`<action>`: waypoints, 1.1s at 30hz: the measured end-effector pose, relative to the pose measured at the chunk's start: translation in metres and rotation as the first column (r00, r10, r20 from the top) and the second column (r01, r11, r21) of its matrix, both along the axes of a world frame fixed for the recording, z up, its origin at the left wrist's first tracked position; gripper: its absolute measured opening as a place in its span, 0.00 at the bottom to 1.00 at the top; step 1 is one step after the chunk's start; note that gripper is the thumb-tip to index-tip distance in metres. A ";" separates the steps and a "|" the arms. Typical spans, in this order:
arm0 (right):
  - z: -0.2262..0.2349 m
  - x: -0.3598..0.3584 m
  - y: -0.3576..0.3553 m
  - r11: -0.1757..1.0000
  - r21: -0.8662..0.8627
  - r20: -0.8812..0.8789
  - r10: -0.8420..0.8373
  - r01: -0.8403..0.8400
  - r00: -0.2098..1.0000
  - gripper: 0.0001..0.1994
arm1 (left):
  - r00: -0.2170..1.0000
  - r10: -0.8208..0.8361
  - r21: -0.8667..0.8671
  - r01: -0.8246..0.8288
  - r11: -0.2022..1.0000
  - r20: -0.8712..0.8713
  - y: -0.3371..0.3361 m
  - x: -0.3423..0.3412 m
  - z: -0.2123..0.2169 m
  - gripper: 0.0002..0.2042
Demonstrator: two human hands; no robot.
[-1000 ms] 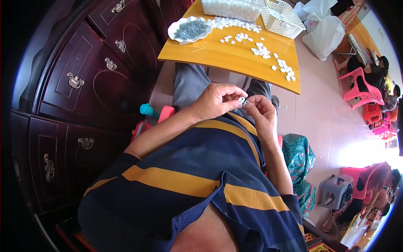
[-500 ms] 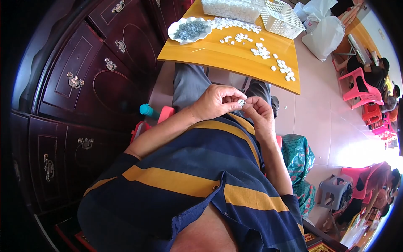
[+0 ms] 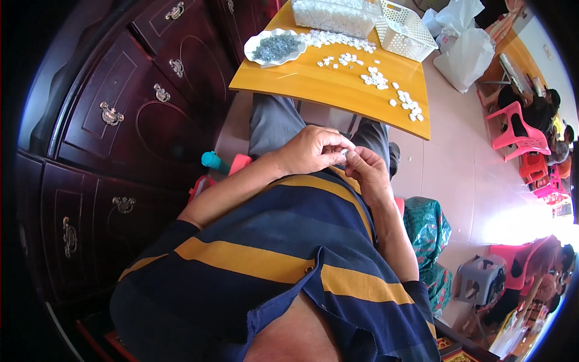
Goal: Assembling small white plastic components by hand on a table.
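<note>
Above my lap, in front of the table edge, both hands meet around a small white plastic piece (image 3: 344, 153). My left hand (image 3: 310, 151) is closed, its thumb and fingertips pinching one side of the piece. Thumb and fingers of my right hand (image 3: 368, 167) press on the other side. Most of the piece is now covered by the fingertips, so its shape is hard to see. Groups of similar white pieces (image 3: 375, 79) lie on the yellow wooden table (image 3: 338, 85) beyond. A scalloped white plate (image 3: 249, 47) there holds a pile of small greyish translucent parts (image 3: 276, 48).
At the table's far side stand a clear box (image 3: 332, 19) of white pieces and a white perforated basket (image 3: 418, 43). Dark wooden drawers (image 3: 120, 127) line the left. A teal-capped bottle (image 3: 212, 159) is near my left forearm; a green bag (image 3: 425, 226) lies at right. People sit far right.
My fingertips have closed further over the white piece, and my right hand has turned and shifted slightly left. The view has tilted a little; the things on the table stay in place.
</note>
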State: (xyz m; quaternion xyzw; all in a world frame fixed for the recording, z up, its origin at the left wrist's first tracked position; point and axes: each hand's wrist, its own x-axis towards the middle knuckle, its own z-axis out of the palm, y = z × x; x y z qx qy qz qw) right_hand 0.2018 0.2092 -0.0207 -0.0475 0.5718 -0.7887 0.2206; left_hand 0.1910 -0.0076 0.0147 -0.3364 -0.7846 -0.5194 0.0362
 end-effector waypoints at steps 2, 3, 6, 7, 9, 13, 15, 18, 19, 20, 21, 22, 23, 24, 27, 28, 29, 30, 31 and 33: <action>0.001 -0.001 -0.001 0.996 -0.084 -0.002 0.030 -0.030 1.000 0.10 | 0.998 0.057 -0.035 -0.057 0.998 -0.003 0.003 0.006 0.008 0.17; 0.003 0.000 -0.004 0.996 -0.086 -0.006 0.030 -0.031 1.000 0.10 | 0.993 0.114 -0.069 -0.114 0.991 -0.004 0.005 0.010 0.013 0.19; 0.007 0.004 -0.011 0.984 -0.161 0.044 -0.069 0.075 0.997 0.09 | 0.962 0.193 -0.172 -0.227 0.959 -0.190 0.013 0.011 0.015 0.20; 0.001 0.002 -0.011 0.977 -0.201 0.051 -0.066 0.075 0.997 0.09 | 0.922 0.226 -0.191 -0.295 0.936 -0.315 0.015 0.011 0.014 0.18; -0.002 0.001 -0.011 0.967 -0.245 0.055 -0.065 0.076 0.996 0.09 | 0.909 0.226 -0.223 -0.316 0.922 -0.350 0.016 0.008 0.012 0.16; -0.002 0.001 -0.009 0.954 -0.282 0.083 -0.084 0.105 0.993 0.09 | 0.898 0.214 -0.262 -0.328 0.908 -0.384 0.017 0.009 0.016 0.14; 0.002 0.002 -0.010 0.947 -0.305 0.110 -0.068 0.099 0.992 0.10 | 0.907 0.199 -0.268 -0.310 0.912 -0.371 0.014 0.009 0.018 0.14; 0.004 0.002 -0.009 0.931 -0.351 0.159 -0.045 0.099 0.986 0.11 | 0.920 0.174 -0.279 -0.280 0.919 -0.351 0.012 0.008 0.019 0.13; 0.000 0.001 -0.007 0.931 -0.356 0.162 -0.021 0.079 0.987 0.11 | 0.925 0.165 -0.285 -0.270 0.920 -0.343 0.012 0.008 0.020 0.13; 0.000 0.000 -0.007 0.931 -0.361 0.165 0.005 0.056 0.986 0.11 | 0.924 0.165 -0.286 -0.271 0.919 -0.344 0.011 0.008 0.020 0.13; -0.001 0.000 -0.008 0.931 -0.361 0.164 0.006 0.055 0.986 0.11 | 0.924 0.156 -0.290 -0.265 0.920 -0.350 0.010 0.008 0.020 0.13; -0.002 0.001 -0.010 0.930 -0.363 0.166 0.009 0.053 0.986 0.11 | 0.923 0.147 -0.294 -0.260 0.920 -0.356 0.010 0.008 0.020 0.13; -0.001 0.001 -0.011 0.930 -0.364 0.169 0.012 0.051 0.986 0.11 | 0.923 0.147 -0.293 -0.260 0.920 -0.357 0.010 0.008 0.021 0.13; -0.001 0.002 -0.011 0.930 -0.363 0.168 0.011 0.051 0.986 0.11 | 0.923 0.143 -0.299 -0.258 0.919 -0.357 0.010 0.008 0.020 0.13; -0.001 0.002 -0.012 0.933 -0.352 0.162 -0.015 0.072 0.987 0.11 | 0.924 0.133 -0.306 -0.251 0.918 -0.359 0.010 0.007 0.020 0.12; -0.001 0.003 -0.012 0.934 -0.348 0.151 -0.027 0.079 0.988 0.11 | 0.925 0.127 -0.308 -0.246 0.919 -0.359 0.010 0.007 0.020 0.12; -0.001 0.003 -0.013 0.935 -0.345 0.142 -0.038 0.086 0.989 0.11 | 0.924 0.128 -0.308 -0.247 0.919 -0.359 0.010 0.007 0.019 0.12; -0.003 0.003 -0.013 0.935 -0.345 0.142 -0.038 0.085 0.989 0.11 | 0.922 0.127 -0.310 -0.249 0.918 -0.365 0.010 0.006 0.019 0.12; -0.005 0.003 -0.013 0.937 -0.336 0.135 -0.058 0.101 0.989 0.11 | 0.920 0.127 -0.311 -0.252 0.916 -0.371 0.010 0.006 0.018 0.12; -0.006 0.003 -0.013 0.938 -0.327 0.130 -0.079 0.118 0.988 0.10 | 0.917 0.126 -0.307 -0.253 0.917 -0.379 0.010 0.004 0.016 0.12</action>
